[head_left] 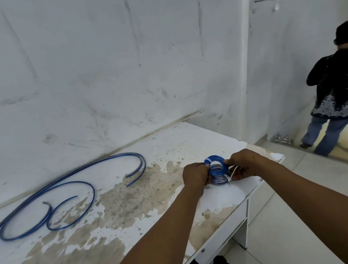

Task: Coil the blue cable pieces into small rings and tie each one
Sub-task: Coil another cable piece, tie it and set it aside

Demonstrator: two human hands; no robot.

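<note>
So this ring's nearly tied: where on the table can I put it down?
Bare top lies between the loose cables and your hands, on the stained patch, and along the wall behind the ring. The left end is crowded with cable.

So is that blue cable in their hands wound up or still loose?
Wound up: the blue coil sits as a tight ring between the left hand and right hand, with white ties on it.
</note>
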